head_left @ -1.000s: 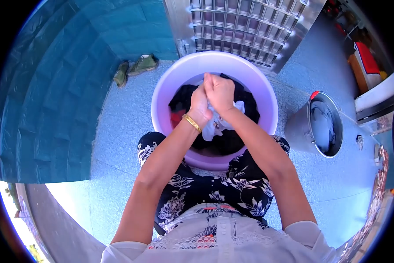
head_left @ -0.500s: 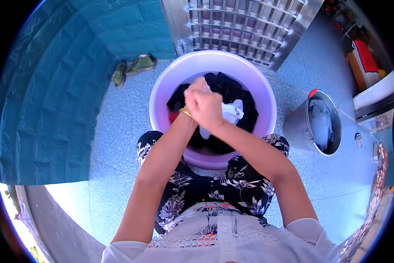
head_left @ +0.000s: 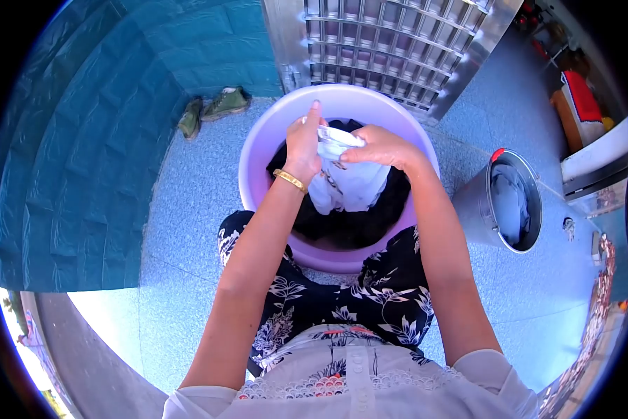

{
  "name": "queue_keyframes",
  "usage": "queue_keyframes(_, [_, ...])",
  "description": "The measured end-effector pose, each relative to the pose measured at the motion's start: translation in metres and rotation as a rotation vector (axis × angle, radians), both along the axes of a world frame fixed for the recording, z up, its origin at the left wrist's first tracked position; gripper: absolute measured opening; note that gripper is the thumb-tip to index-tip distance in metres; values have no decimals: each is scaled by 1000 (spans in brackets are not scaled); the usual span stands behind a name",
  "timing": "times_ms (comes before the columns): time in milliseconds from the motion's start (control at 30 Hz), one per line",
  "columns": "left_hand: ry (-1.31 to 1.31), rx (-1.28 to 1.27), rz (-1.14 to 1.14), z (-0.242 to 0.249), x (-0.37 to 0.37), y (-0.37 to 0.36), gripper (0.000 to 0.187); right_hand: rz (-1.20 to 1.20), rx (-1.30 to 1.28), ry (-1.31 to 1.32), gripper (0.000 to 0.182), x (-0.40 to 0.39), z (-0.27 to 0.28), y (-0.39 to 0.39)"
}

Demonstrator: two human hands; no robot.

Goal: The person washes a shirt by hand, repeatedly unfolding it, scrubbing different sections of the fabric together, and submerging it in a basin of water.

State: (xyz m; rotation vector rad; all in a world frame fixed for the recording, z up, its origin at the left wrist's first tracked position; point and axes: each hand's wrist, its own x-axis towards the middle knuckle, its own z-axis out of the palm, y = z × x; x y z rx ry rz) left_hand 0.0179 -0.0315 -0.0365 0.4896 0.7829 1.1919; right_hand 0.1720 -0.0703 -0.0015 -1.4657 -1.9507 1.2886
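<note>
A white garment with dark print hangs spread between my hands above a purple basin. My left hand, with a gold bracelet at the wrist, is closed on the garment's upper left edge, thumb pointing up. My right hand pinches its upper right edge. Beneath it, dark wet-looking clothes fill the basin. The exact kind of white garment cannot be made out.
A metal bucket holding grey-blue cloth stands right of the basin. Green shoes lie by the teal wall. A metal barred door rises behind the basin. My knees flank its near side.
My hands were pressed together with the white garment bunched between them. They have moved apart, and the garment now hangs opened out.
</note>
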Motion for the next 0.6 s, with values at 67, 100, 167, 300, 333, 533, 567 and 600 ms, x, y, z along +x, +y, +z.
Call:
queue_keyframes(67, [468, 433, -192, 3, 1, -7, 29, -188, 2, 257, 28, 10, 5, -3])
queue_keyframes(100, [681, 659, -133, 1, 4, -7, 34, -377, 1, 517, 21, 17, 7, -5])
queue_keyframes(167, [979, 730, -204, 6, -4, -11, 36, -407, 68, 764, 15, 38, 1, 1])
queue_keyframes(300, [1014, 672, -225, -4, -5, -7, 37, -628, 117, 1282, 5, 34, 8, 1])
queue_keyframes(333, [775, 575, -213, -4, -5, -7, 36, -778, 100, 1406, 7, 32, 9, 2])
queue_keyframes(533, [-229, 147, 7, 6, 9, -17, 15, -781, 38, 1198, 9, 8, -11, 12])
queue_keyframes(567, [-264, 92, 5, 3, 8, -16, 15, -797, 149, 1106, 10, 1, -12, 11])
queue_keyframes(600, [-300, 37, 3, 1, 8, -14, 15, -812, 260, 1010, 11, -8, -11, 10])
